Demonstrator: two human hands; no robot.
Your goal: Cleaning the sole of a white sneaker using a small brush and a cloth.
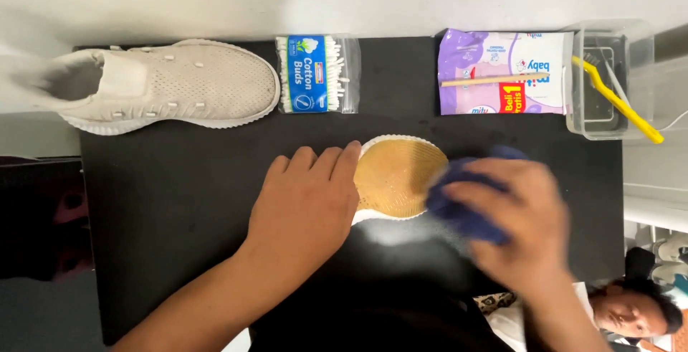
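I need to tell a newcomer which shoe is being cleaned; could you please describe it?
On the black mat, look at the middle, between both hands. The upturned shoe shows a tan sole with a white rim, unlike the upright white shoe at the mat's far left.

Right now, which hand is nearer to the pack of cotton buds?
Left. The left hand lies on the upturned shoe, just below the pack of cotton buds; the right hand, holding a blue cloth, is farther off to the right.

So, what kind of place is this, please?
Probably a shoe-cleaning workstation. On the black mat the left hand steadies an upturned shoe sole while the right hand holds a blue cloth against it; a white sneaker and cotton buds lie nearby.
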